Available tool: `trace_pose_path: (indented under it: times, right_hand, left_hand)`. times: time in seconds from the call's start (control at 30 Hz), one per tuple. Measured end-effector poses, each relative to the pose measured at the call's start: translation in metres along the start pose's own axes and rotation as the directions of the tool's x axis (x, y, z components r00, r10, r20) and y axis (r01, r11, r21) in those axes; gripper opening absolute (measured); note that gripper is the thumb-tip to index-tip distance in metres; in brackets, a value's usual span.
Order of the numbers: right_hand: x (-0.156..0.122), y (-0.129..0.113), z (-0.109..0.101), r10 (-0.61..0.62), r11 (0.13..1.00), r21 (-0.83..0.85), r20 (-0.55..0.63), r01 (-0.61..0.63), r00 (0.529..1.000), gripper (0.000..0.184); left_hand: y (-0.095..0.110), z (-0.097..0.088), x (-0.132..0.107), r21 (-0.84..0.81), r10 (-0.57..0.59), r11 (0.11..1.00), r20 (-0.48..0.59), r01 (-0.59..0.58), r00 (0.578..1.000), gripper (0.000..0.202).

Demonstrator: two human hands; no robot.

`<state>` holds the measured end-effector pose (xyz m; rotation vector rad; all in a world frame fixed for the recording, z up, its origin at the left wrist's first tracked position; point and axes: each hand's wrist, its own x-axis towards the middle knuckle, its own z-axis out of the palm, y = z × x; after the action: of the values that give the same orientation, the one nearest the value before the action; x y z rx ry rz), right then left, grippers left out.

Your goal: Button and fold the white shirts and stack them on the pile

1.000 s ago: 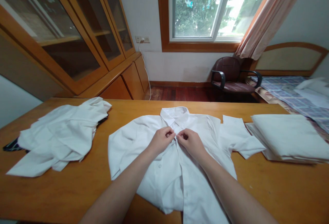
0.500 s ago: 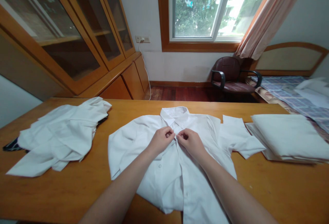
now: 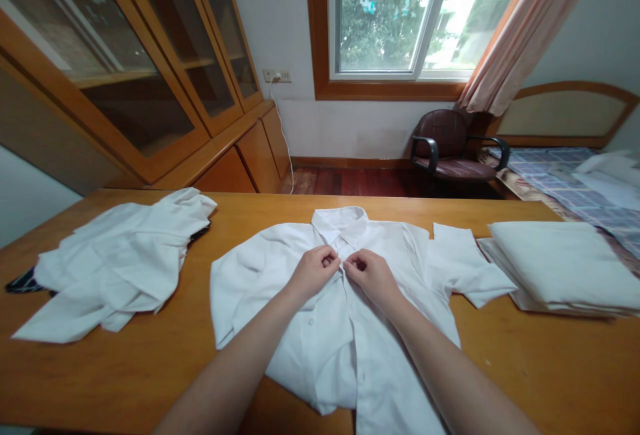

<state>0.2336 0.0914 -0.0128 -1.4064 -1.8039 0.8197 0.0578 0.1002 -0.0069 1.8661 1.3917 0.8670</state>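
Observation:
A white short-sleeved shirt (image 3: 320,348) lies front up on the wooden table (image 3: 545,368), its collar at the far side. My left hand (image 3: 317,268) pinches the front edge of the shirt just below the collar. Close beside it, my right hand (image 3: 367,270) pinches the other front edge, fingertips almost meeting the left ones. Any button between the fingertips is too small and covered to make out. Below the hands the two front panels are apart, and one button (image 3: 311,322) shows on the left panel.
A crumpled heap of white clothing (image 3: 125,255) lies on the table's left, with dark fabric under it. On the right sits a folded white stack (image 3: 560,262). Beyond the table stand a glass-door cabinet (image 3: 185,55), an office chair (image 3: 445,148) and a bed (image 3: 575,175).

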Motion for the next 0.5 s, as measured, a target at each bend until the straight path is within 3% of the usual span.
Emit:
trace_pose_path:
  times: [0.5]
  right_hand:
    - [0.0004, 0.0038, 0.0013, -0.014, 1.0, -0.007, 0.004, 0.015, 1.0, 0.01]
  left_hand:
    - [-0.0007, -0.0004, -0.0003, 0.017, 0.007, 1.0, -0.01, -0.007, 1.0, 0.01]
